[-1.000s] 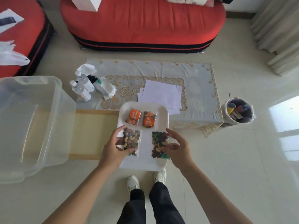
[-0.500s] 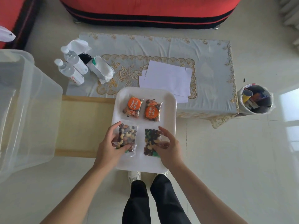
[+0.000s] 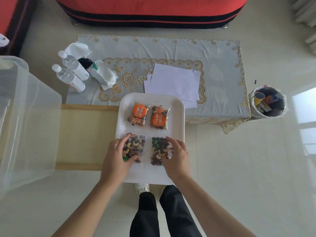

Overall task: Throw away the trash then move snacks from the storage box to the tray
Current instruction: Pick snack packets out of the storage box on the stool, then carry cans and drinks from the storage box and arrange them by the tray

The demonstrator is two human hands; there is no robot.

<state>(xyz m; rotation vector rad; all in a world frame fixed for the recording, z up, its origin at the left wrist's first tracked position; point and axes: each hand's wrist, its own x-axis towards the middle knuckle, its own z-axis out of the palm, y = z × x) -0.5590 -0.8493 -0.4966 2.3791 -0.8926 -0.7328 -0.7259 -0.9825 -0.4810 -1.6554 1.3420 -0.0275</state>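
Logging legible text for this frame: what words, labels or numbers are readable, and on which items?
"每日坚果", rotated: orange round label, far left packet.
"每日坚果", rotated: same label, far right packet.
Barcode on the near left packet: digits too small.
Near right packet: no print readable.
Red print on the nearer water bottle: blurred.
Wrappers in the trash bin: unreadable.

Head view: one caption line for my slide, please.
Left hand grips the left nut packet and right hand the right nut packet on the white tray, beside two orange-labelled packets.
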